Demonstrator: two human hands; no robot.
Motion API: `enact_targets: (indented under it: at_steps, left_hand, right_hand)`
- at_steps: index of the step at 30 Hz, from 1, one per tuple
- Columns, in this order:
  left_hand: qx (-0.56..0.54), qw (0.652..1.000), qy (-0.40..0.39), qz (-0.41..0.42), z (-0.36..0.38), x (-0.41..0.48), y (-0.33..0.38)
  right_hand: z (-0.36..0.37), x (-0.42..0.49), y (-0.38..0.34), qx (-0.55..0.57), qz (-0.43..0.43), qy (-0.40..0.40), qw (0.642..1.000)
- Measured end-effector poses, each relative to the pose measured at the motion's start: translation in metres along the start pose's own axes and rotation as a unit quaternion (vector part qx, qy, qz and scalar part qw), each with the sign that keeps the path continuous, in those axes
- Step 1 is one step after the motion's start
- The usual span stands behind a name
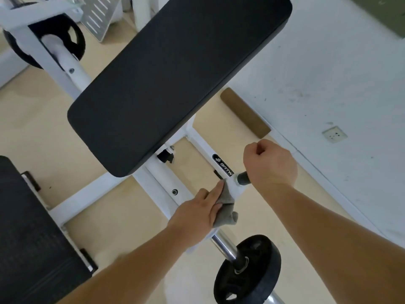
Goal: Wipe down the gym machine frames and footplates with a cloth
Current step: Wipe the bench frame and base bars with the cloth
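Note:
A white gym machine frame (162,183) runs under a large black pad (171,80). My left hand (197,212) holds a grey cloth (228,207) and presses it against the white arm of the frame, just below a black logo label (222,165). My right hand (270,164) is curled in a fist around a black handle grip (243,178) that sticks out from the same arm. Most of the grip is hidden under that hand.
A chrome sleeve (224,246) carries a black weight plate (248,270) near the bottom. Another plate (72,43) hangs at the top left. A black seat pad (28,233) fills the lower left. A white wall with a socket (334,134) stands on the right.

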State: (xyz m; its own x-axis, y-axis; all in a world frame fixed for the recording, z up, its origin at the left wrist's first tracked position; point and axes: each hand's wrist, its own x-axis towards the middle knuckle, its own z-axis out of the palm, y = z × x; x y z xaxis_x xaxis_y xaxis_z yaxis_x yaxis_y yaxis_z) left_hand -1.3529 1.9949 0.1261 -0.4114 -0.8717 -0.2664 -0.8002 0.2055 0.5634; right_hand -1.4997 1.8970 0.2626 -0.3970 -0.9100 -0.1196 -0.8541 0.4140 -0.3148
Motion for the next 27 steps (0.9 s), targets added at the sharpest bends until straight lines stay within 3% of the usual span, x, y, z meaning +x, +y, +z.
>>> enact_targets:
  at_steps: [5,12,15,24,27]
  left_hand:
    - [0.076,0.995,0.067,0.0,0.026,-0.082,-0.026]
    - [0.121,0.992,0.011,-0.027,0.012,0.0,0.021]
    - [0.104,0.993,0.036,-0.029,0.009,0.036,0.038]
    - [0.122,0.991,0.056,0.007,0.028,-0.056,0.0]
    - [0.122,0.991,0.046,0.016,0.018,-0.033,0.003]
  right_hand:
    - [0.001,-0.001,-0.007,-0.011,0.009,0.003,1.0]
    - [0.006,-0.004,-0.002,0.003,-0.007,0.014,1.0]
    - [0.009,-0.003,0.001,-0.005,-0.021,0.031,0.999]
    - [0.006,-0.001,-0.001,0.004,0.001,0.008,1.0]
    - [0.007,0.001,0.0,-0.001,-0.002,0.017,1.0]
